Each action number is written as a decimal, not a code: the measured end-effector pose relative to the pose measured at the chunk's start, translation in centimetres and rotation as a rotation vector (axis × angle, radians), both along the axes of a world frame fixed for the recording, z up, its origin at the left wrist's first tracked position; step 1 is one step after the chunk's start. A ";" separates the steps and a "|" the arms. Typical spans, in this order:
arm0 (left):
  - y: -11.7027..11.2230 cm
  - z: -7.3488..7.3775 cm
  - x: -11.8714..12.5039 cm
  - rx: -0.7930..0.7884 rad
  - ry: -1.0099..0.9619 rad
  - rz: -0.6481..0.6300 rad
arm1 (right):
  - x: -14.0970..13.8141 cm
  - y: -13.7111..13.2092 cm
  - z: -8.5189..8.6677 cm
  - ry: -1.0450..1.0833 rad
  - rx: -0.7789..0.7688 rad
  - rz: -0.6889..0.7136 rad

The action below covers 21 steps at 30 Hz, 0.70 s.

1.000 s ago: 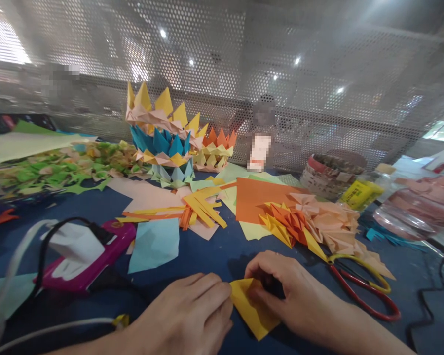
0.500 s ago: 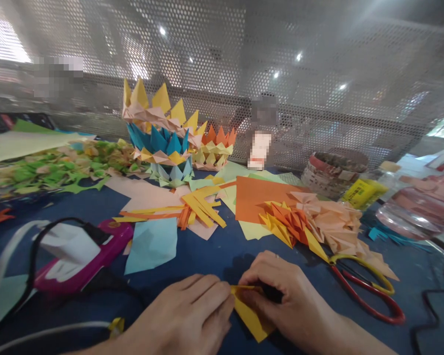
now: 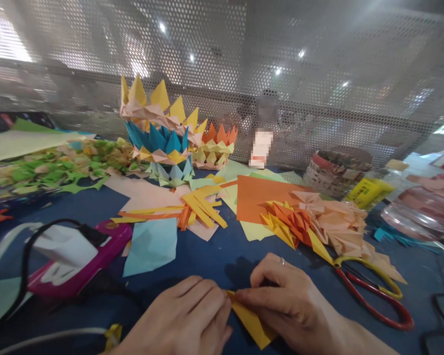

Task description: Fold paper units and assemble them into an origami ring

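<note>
Low on the blue table, a small folded piece of yellow paper [image 3: 252, 323] lies between my two hands. My left hand [image 3: 192, 315] has its fingers curled together over the paper's left end, hiding that end. My right hand [image 3: 288, 301], with a ring on one finger, pinches the upper edge near the fold between thumb and index finger. Scissors [image 3: 377, 291] with yellow and red handles rest to the right of my right hand. Beyond it sits a cluster of folded orange and yellow paper pieces [image 3: 294, 224], beside several folded peach pieces [image 3: 340, 222].
Behind stand several paper crowns [image 3: 163, 138]. Orange paper [image 3: 262, 197], paper strips [image 3: 203, 207] and a light blue sheet [image 3: 151, 245] lie in the middle. A magenta power strip [image 3: 81, 264] with cables is at left. A woven basket [image 3: 329, 172] and clear bottles [image 3: 425, 209] stand at right.
My right hand's fingers have straightened along the yellow paper's upper edge, its thumb and index finger nearer the left hand. The left hand stays on the paper. The view has shifted slightly.
</note>
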<state>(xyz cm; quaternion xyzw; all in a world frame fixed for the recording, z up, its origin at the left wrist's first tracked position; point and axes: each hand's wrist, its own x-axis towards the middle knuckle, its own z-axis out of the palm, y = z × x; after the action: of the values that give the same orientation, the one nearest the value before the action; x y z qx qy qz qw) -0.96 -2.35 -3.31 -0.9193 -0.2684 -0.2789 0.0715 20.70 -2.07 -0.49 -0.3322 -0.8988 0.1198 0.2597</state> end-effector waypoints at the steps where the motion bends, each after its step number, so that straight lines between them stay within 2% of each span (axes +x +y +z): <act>1: 0.0 0.1 0.0 0.010 -0.010 0.004 | 0.0 0.1 0.1 0.001 -0.012 0.010; 12: 0.3 -0.2 0.1 0.085 -0.038 0.027 | 0.0 0.2 0.8 -0.055 -0.057 0.048; 21: 0.0 -0.3 0.1 0.138 -0.024 -0.014 | -0.1 0.3 0.8 -0.022 -0.083 0.058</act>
<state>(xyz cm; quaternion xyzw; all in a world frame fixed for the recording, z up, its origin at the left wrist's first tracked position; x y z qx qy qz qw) -0.90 -2.36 -3.61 -0.9106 -0.2429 -0.3082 0.1297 20.62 -1.76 0.33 -0.3179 -0.9051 0.1608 0.2321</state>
